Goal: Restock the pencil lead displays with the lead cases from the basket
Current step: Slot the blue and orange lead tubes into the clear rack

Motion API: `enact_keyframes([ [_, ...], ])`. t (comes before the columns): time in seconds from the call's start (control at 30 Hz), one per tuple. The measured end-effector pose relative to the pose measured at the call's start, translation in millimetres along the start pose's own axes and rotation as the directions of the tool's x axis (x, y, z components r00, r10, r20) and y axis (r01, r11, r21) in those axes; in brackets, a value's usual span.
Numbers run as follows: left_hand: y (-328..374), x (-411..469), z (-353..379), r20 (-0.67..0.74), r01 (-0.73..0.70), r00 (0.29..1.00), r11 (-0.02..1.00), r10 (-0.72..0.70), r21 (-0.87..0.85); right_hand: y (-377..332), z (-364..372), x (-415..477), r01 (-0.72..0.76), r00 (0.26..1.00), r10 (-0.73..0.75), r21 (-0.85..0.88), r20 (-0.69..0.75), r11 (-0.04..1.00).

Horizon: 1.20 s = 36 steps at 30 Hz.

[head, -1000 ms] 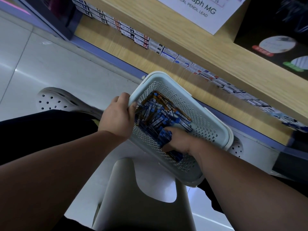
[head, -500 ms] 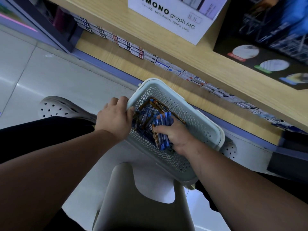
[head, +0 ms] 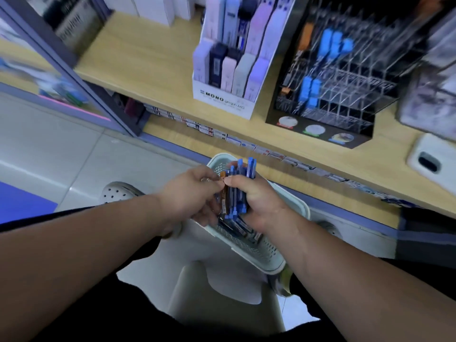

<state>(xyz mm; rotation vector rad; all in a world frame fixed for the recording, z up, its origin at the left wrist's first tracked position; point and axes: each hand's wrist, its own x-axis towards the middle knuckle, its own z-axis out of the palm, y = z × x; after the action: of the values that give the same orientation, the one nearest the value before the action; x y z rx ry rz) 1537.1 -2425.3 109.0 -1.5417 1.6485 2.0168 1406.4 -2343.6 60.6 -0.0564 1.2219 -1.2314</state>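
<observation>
Lead cases, long axes running 12 to 6, sat bundled in the grip of the right hand above the basket; the left hand pinched an orange case at 9 o'clock. Beyond, the rack stood at 1 o'clock, nearer the right hand.

Wooden shelf bearing white box, black rack
</observation>
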Motion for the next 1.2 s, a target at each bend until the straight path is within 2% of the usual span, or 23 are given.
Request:
enact_keyframes([
  [0.07, 13.4, -19.6, 4.1, -0.005, -0.086, 0.996, 0.995, 0.086, -0.055, -12.5, 6.6, -18.3, 0.052, 0.998, -0.053, 0.018, 0.041, 0.998],
  [0.37, 73.0, -62.4, 33.2, -0.046, -0.422, 0.904, 0.904, 0.425, 0.067, -72.6, 3.3, -88.1, 0.177, 0.982, -0.179, 0.043, 0.052, 0.983],
  [0.7, 117.6, -69.8, 68.2, -0.019, -0.478, 0.879, 0.878, 0.477, -0.03, -127.1, -20.9, -129.4, 0.258, 0.963, -0.26, -0.036, -0.073, 0.965],
  [0.9, 139.6, -52.5, 59.5, 0.061, -0.414, 0.904, 0.902, 0.423, -0.119, -139.4, -36.6, -116.3, 0.247, 0.963, -0.243, 0.019, -0.115, 0.969],
  [1.0, 149.0, -31.2, 40.8, -0.004, -0.431, 0.902, 0.902, 0.431, 0.008, -145.2, -45.4, -107.6, 0.278, 0.952, -0.267, 0.059, -0.147, 0.959],
  [1.13, 157.0, -2.6, 12.0, -0.118, -0.473, 0.851, 0.845, 0.512, 0.25, -156.1, -48.2, -102.7, 0.327, 0.926, -0.303, 0.075, -0.225, 0.942],
  [1.2, 159.5, 8.3, 4.0, -0.139, -0.498, 0.823, 0.817, 0.551, 0.291, -156.6, -46.3, -97.8, 0.323, 0.921, -0.296, 0.074, -0.252, 0.944],
])
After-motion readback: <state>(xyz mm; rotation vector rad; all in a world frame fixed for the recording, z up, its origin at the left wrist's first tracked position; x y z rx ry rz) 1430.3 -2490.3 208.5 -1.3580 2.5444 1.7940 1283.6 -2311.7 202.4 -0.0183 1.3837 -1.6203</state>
